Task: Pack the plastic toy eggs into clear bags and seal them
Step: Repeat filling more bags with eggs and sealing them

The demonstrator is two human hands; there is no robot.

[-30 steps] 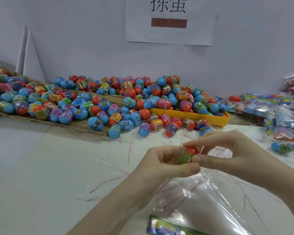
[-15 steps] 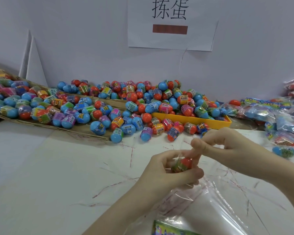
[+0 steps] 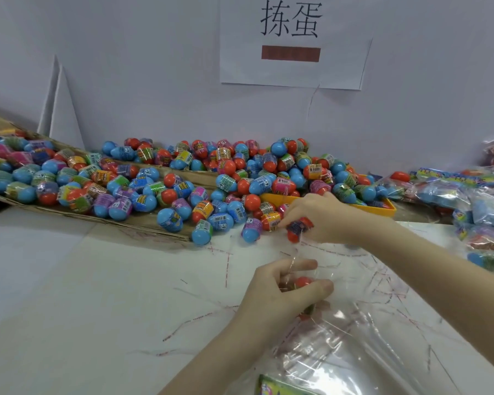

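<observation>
A big heap of blue and orange toy eggs (image 3: 183,181) lies along the back of the white table. My right hand (image 3: 322,218) reaches to the heap's front edge and grips an orange egg (image 3: 297,230) with a dark label. Nearer to me, my left hand (image 3: 283,289) holds another orange egg (image 3: 303,281) at the mouth of a clear bag (image 3: 354,346). The bag spreads flat toward the lower right, with a printed card (image 3: 280,387) inside it at the bottom edge.
A yellow tray (image 3: 388,208) sits under the heap's right end. Flattened cardboard (image 3: 143,226) carries the left part of the heap. Filled clear bags (image 3: 468,201) are stacked at the right. Thin red tear strips (image 3: 227,266) litter the table. A paper sign (image 3: 291,41) hangs on the wall.
My right hand left the egg held at the bag mouth, moved up to the heap and took hold of an orange egg there. My left hand kept its egg and bag.
</observation>
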